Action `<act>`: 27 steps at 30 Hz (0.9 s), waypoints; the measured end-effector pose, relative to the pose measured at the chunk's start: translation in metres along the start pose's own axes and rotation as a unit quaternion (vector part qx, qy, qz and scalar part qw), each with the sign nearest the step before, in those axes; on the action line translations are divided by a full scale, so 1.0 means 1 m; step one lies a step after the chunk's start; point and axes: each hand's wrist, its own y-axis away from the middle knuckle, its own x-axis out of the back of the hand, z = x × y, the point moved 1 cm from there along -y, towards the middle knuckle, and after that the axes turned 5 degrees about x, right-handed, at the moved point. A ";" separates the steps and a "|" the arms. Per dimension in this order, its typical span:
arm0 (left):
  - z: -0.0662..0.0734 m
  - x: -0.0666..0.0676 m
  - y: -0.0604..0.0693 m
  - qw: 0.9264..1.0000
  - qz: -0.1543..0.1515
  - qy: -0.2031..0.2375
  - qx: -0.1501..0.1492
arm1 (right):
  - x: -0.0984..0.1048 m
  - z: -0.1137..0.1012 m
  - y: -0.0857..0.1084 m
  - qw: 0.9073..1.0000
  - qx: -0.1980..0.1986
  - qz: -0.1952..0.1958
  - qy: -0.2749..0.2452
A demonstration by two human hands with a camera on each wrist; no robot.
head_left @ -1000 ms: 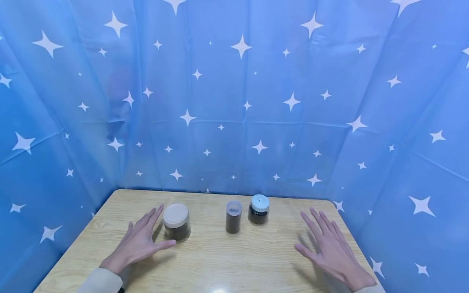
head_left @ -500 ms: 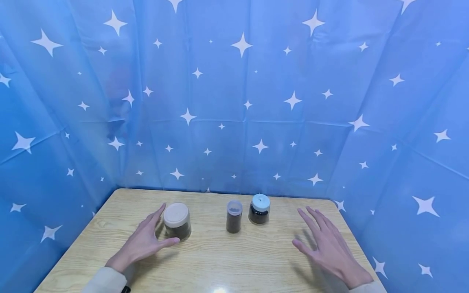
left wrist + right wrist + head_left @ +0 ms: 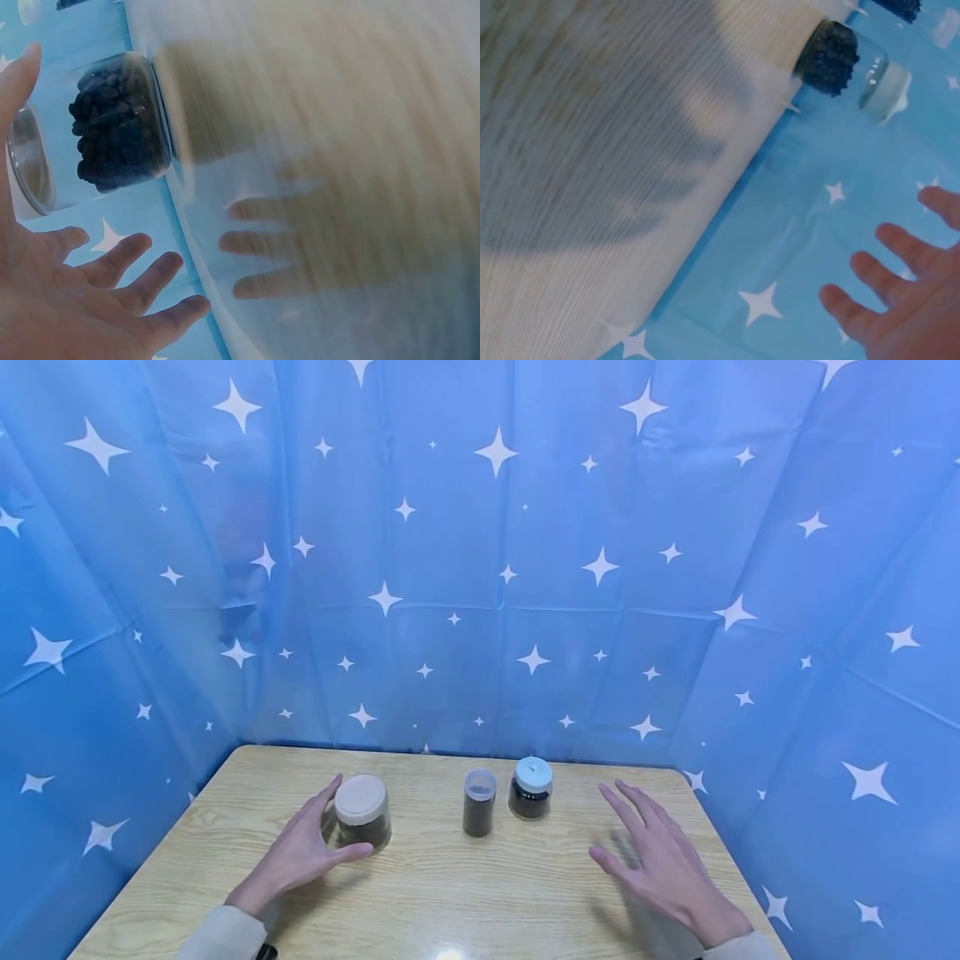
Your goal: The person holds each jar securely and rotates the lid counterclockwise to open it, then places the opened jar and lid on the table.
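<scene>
A wide clear jar [image 3: 364,835] with a pale lid [image 3: 361,799] stands upright on the table, part-filled with dark bean-like pieces [image 3: 116,124]. My left hand [image 3: 300,853] surrounds its left and near sides, fingers spread and thumb extended in front; the left wrist view shows a gap between fingers and jar. To its right stands a slim jar [image 3: 478,817] with a translucent lid and dark contents. Beside that is a small round jar [image 3: 529,803] with a light-blue lid, also holding dark pieces [image 3: 831,58]. My right hand [image 3: 663,864] hovers right of the jars, fingers spread, holding nothing.
The wood-grain table [image 3: 450,902] has rounded far corners. A blue curtain [image 3: 450,543] with white stars encloses its back and sides. Bare tabletop lies between the two hands, and their shadows fall on it.
My left hand has moved slightly right, bringing its thumb farther across the front of the wide jar. My right hand has shifted a little left. The jars stand where they were.
</scene>
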 end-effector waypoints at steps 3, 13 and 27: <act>0.000 -0.001 -0.001 1.000 0.000 0.003 0.000 | -0.001 -0.002 -0.001 1.000 0.000 0.002 -0.003; 0.003 -0.003 -0.004 0.999 0.002 0.034 -0.002 | -0.002 -0.010 -0.007 1.000 0.004 0.006 -0.016; 0.005 -0.004 -0.005 0.998 0.000 0.060 0.001 | -0.004 -0.018 -0.012 1.000 0.014 0.014 -0.018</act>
